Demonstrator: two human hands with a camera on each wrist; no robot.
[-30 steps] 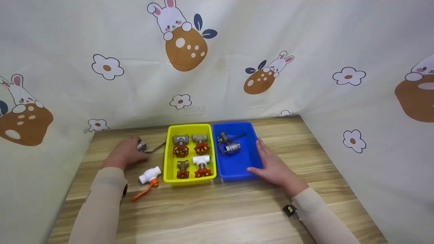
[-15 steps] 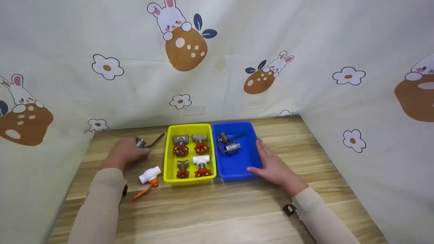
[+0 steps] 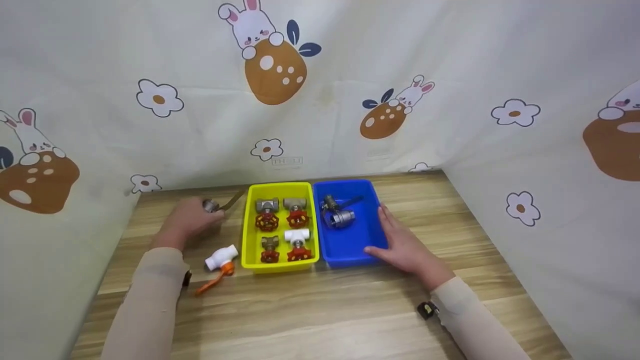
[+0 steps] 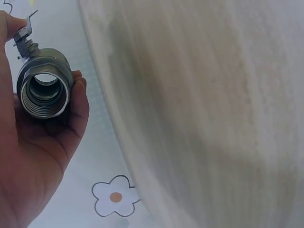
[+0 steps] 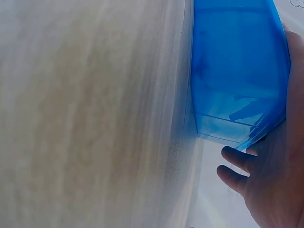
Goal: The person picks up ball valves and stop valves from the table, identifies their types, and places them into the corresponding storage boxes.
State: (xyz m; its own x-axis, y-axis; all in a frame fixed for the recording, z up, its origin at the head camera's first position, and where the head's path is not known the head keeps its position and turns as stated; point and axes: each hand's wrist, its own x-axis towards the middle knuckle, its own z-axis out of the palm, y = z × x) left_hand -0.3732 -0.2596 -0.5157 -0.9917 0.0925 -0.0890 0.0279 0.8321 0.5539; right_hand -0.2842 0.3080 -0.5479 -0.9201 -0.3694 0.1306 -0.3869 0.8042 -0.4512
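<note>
In the head view my left hand (image 3: 187, 220) grips a metal ball valve (image 3: 210, 205) left of the yellow bin, its long lever (image 3: 232, 201) pointing away to the right. The left wrist view shows the threaded bore of this ball valve (image 4: 61, 61) facing the camera, with fingers wrapped beneath the body and the thumb up by the stem. My right hand (image 3: 402, 247) rests against the right side of the blue bin (image 3: 352, 245), fingers extended along the wall and thumb at the near corner. Two metal ball valves (image 3: 342, 218) lie inside that bin.
A white plastic ball valve (image 3: 221, 257) with an orange lever lies on the wooden table (image 3: 310, 320) nearer the person. The yellow bin (image 3: 280, 268), beside the blue one, holds several valves with red handwheels (image 3: 267, 221). A patterned curtain (image 3: 330, 130) rises behind the table.
The ball valve in my left hand has shifted slightly away from the person, and its lever has swung to point farther back. My right hand has stayed on the blue bin.
</note>
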